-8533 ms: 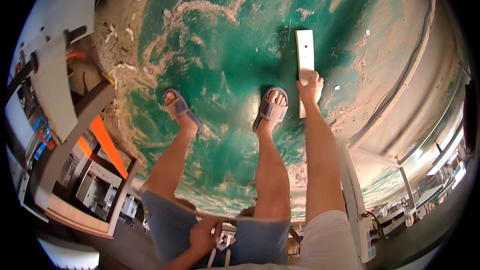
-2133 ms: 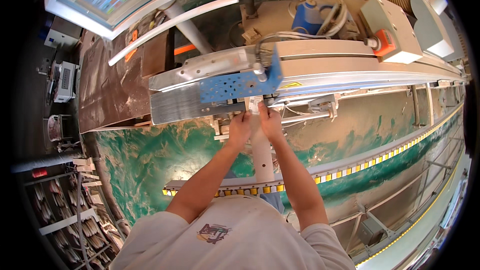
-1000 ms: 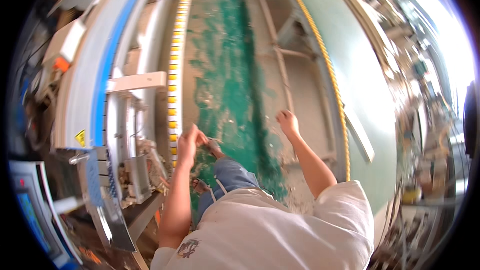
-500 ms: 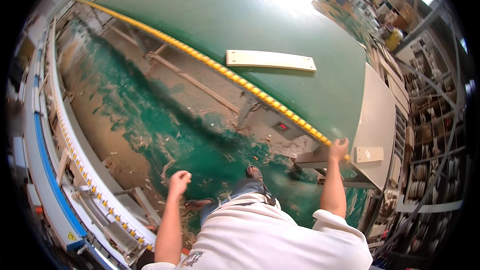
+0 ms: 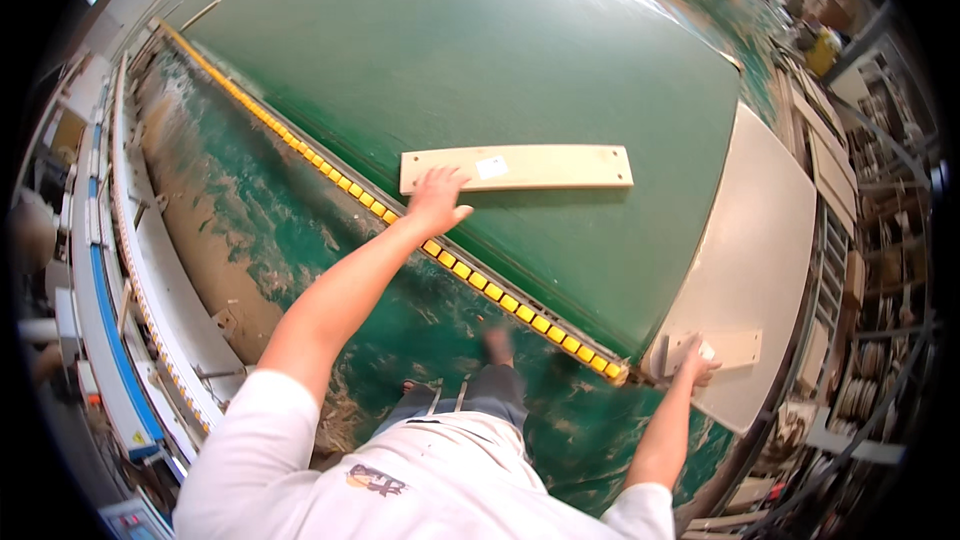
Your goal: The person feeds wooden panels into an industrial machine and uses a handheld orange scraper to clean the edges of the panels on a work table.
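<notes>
A long pale wooden board (image 5: 560,168) with holes near its ends lies on a green belt table (image 5: 480,60). It bears a white label (image 5: 492,168). My left hand (image 5: 437,198) reaches across the table's near edge, its fingers spread on the board's left end. At lower right, my right hand (image 5: 697,365) is over the left part of a shorter pale board (image 5: 738,350), fingers curled beside a small white label (image 5: 706,351). Whether the fingers pinch that label or only touch it is unclear.
A strip of yellow rollers (image 5: 509,303) runs along the table's near edge. The shorter board rests on a pale end panel (image 5: 752,240). Another long machine with a blue strip (image 5: 112,330) stands at left. Shelves with stored parts (image 5: 885,350) line the right side.
My left hand has risen from beside my body onto the long board and opened. My right hand has moved from the roller edge to the shorter board. A white label now shows on the long board.
</notes>
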Demonstrator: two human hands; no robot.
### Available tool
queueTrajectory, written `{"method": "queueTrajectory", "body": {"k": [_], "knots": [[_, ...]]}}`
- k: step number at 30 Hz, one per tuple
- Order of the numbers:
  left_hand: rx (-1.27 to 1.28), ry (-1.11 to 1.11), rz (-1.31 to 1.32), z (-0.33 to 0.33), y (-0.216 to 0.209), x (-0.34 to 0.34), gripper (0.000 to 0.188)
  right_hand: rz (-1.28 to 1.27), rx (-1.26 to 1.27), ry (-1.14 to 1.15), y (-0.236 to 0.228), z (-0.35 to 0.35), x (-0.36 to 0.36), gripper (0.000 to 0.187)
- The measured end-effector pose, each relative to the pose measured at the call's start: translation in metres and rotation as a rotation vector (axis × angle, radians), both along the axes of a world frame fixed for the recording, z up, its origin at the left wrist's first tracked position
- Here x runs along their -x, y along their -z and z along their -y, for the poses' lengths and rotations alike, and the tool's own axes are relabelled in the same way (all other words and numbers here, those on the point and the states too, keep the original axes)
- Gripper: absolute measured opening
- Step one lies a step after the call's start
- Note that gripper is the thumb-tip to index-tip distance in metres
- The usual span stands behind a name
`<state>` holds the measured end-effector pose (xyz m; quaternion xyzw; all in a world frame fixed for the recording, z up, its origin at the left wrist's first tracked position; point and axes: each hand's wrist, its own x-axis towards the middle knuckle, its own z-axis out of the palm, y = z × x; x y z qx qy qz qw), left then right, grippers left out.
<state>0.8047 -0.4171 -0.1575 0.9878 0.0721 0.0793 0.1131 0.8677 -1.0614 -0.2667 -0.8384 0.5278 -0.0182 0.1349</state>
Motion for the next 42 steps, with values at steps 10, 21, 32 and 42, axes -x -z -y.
{"method": "queueTrajectory", "body": {"k": [10,21,32,42], "knots": [[0.109,0.28,-0.186,0.062,0.014,-0.075,0.105,0.094,-0.19,-0.202,-0.019,0.013,-0.017,0.093],[0.283,-0.664,0.336,0.014,-0.097,0.295,0.082,0.357,-1.441,-1.224,-0.2,-0.175,-0.046,0.076],[-0.289,-2.063,0.715,0.224,-0.039,0.704,0.071,-0.528,-1.485,-1.959,-0.176,-0.695,0.315,0.062],[-0.234,-3.273,0.594,0.31,0.02,0.943,0.078,-1.121,-0.61,-3.034,-0.134,-0.798,0.827,0.065]]}}
